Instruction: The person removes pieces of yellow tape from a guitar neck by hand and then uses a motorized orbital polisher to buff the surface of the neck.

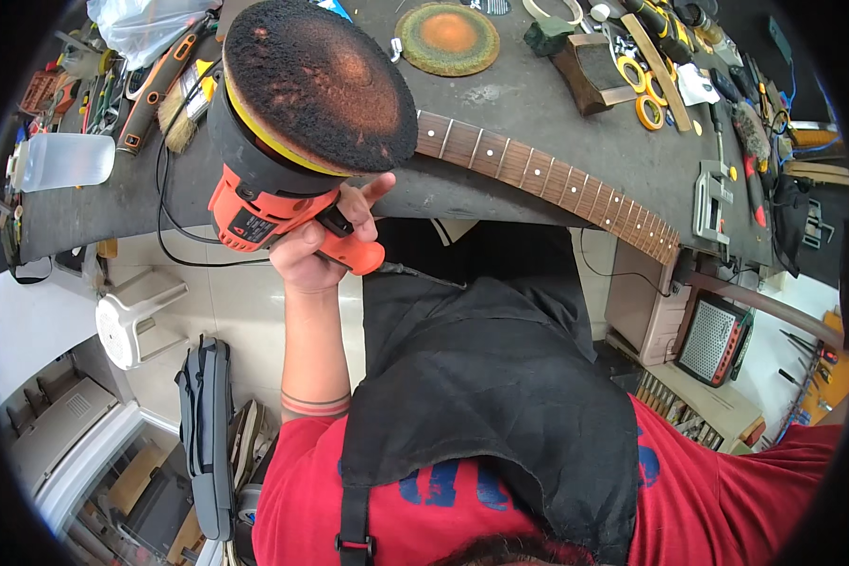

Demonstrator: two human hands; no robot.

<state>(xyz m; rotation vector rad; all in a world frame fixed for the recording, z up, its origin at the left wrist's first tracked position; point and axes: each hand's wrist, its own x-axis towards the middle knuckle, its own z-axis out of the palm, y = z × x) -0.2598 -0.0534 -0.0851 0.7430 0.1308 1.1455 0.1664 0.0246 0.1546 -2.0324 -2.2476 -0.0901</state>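
Note:
My left hand point(316, 241) is wrapped round the handle of an orange and black power polisher point(255, 208), one finger stretched out past the grip. The tool is raised above the bench's front edge, its round foam pad point(316, 80) turned upward and toward me. That pad is dark and crusty, with a reddish-brown middle. Right of the polisher, a guitar neck point(547, 174) with a brown fretted fingerboard and pale dots lies slantwise along the bench edge; its far-left end is hidden behind the pad. My right hand is out of view; only the red sleeve shows at the right.
On the dark workbench point(481, 113) lies a green and orange round pad point(447, 38). Yellow tape rolls point(649, 111) and a wood block point(590, 75) sit at right. A brush point(184, 108), a clear plastic container point(66, 162) and a black cable point(163, 226) are at left.

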